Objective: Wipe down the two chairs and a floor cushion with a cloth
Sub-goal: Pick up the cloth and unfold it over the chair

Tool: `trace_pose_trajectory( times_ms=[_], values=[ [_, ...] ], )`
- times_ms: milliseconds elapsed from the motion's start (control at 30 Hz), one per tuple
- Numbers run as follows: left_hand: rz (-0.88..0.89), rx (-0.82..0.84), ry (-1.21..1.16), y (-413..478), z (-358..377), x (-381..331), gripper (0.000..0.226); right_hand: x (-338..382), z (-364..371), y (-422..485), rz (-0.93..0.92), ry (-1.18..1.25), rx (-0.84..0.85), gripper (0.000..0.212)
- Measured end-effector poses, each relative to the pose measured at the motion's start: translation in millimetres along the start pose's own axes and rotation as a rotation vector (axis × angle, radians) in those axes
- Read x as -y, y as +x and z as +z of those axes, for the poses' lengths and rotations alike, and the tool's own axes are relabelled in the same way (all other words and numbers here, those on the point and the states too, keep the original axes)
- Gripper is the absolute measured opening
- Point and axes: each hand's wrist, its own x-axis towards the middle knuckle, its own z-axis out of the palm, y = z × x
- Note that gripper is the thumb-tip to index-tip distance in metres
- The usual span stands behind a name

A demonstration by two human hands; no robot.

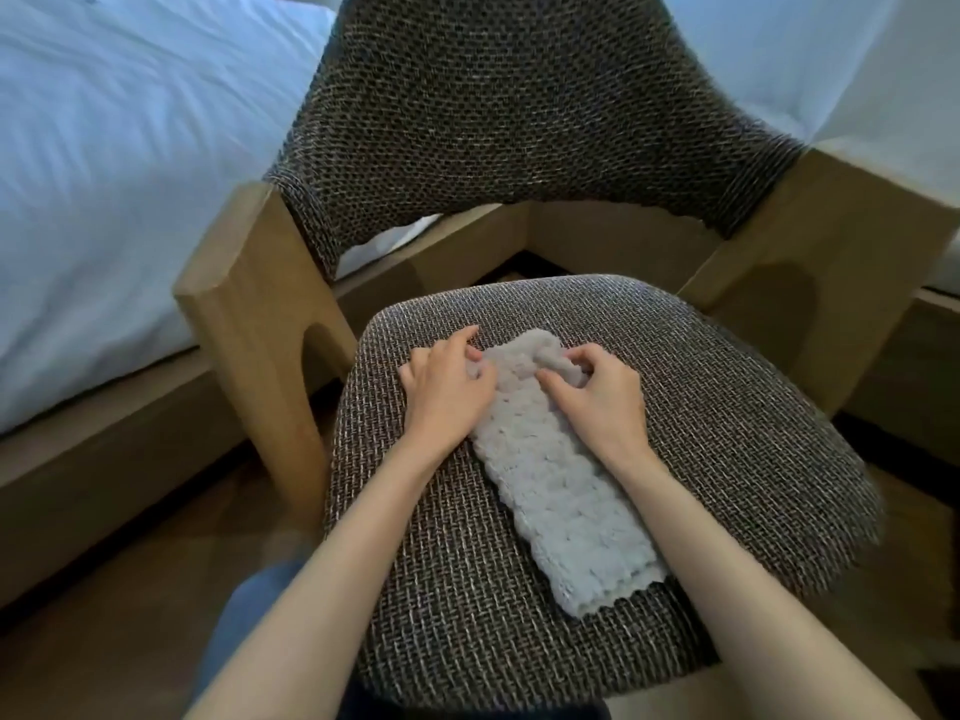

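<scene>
A bed [104, 174] with a white sheet fills the far left, and its wooden frame [104, 449] runs along the wooden floor [130, 589]. At the near left edge, a knee [244, 615] in blue cloth shows beside the left forearm.

The chair [249, 283] stands in the middle, just beside the bed, with thick pale wooden arms on both sides. Its back [519, 106] and seat [753, 433] are covered in coarse brown-grey weave.

The cloth [561, 491] lies on the seat. It is pale grey and nubbly, folded into a long strip that runs from the far middle of the seat toward the near right. Its near end lies flat; its far end is bunched up between the hands.

The left hand [447, 392] rests palm down on the seat at the cloth's far left edge, its fingers curled and nipping the bunched edge. The right hand [597, 397] sits across from it on the cloth's far right side, fingers bent and thumb in, gripping a raised fold of the cloth. The two hands are near each other, apart, with the bunched end between them. Both forearms reach in bare from the near edge.

More white bedding [857, 59] shows at the far right, behind the chair's right arm.
</scene>
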Motion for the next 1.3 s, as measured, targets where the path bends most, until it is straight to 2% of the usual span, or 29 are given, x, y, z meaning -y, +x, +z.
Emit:
trace_pose_trajectory(
  times_ms=[100, 200, 300, 333, 400, 467, 533, 600, 733, 833, 900, 1000, 1067, 1133, 1200, 1300],
  values=[
    [-0.005, 0.141, 0.003, -1, -13, -1, 0.048, 7, -22, -8, -0.088, 0.152, 0.041, 0.014],
    [0.048, 0.263, 0.121, -1, -26, 1, 0.035, 18, -53, -9, -0.208, 0.133, 0.143, 0.009],
    [0.108, 0.333, 0.008, -3, -35, -11, 0.017, 37, -80, -3, -0.307, 0.205, 0.255, 0.009],
    [0.153, 0.366, -0.020, -4, -37, -17, 0.018, 43, -87, -1, -0.316, 0.237, 0.272, 0.013],
    [0.196, 0.494, -0.134, -7, -40, -31, 0.031, 51, -96, 0, -0.259, 0.342, 0.280, 0.025],
    [0.138, 0.660, -0.289, -11, -40, -43, 0.048, 53, -101, -1, -0.151, 0.456, 0.291, 0.035],
    [0.137, 0.711, -0.334, -15, -35, -47, 0.059, 52, -105, -4, -0.106, 0.471, 0.275, 0.035],
    [0.162, 0.636, -0.329, -17, -32, -49, 0.052, 49, -111, -4, -0.087, 0.454, 0.213, 0.034],
    [0.252, 0.394, -0.318, -8, -53, -50, 0.013, 43, -124, 10, -0.006, 0.427, 0.039, 0.029],
    [0.319, 0.192, -0.162, 12, -80, -58, 0.011, 49, -129, 33, -0.020, 0.345, -0.030, 0.026],
    [0.371, 0.007, -0.084, 24, -102, -74, 0.008, 62, -133, 53, -0.046, 0.311, -0.138, 0.023],
    [0.498, -0.185, -0.054, 37, -140, -110, 0.028, 87, -149, 78, -0.115, 0.368, -0.249, 0.012],
    [0.614, -0.245, -0.008, 40, -157, -130, 0.028, 95, -159, 87, -0.198, 0.344, -0.274, 0.018],
    [0.684, -0.315, 0.048, 40, -162, -137, 0.007, 93, -164, 86, -0.244, 0.280, -0.318, 0.020],
    [0.746, -0.362, 0.077, 32, -158, -137, 0.019, 80, -164, 79, -0.235, 0.291, -0.347, 0.023],
    [0.815, -0.257, 0.084, 10, -135, -121, 0.022, 48, -154, 58, -0.154, 0.275, -0.338, 0.024]
  ],
)
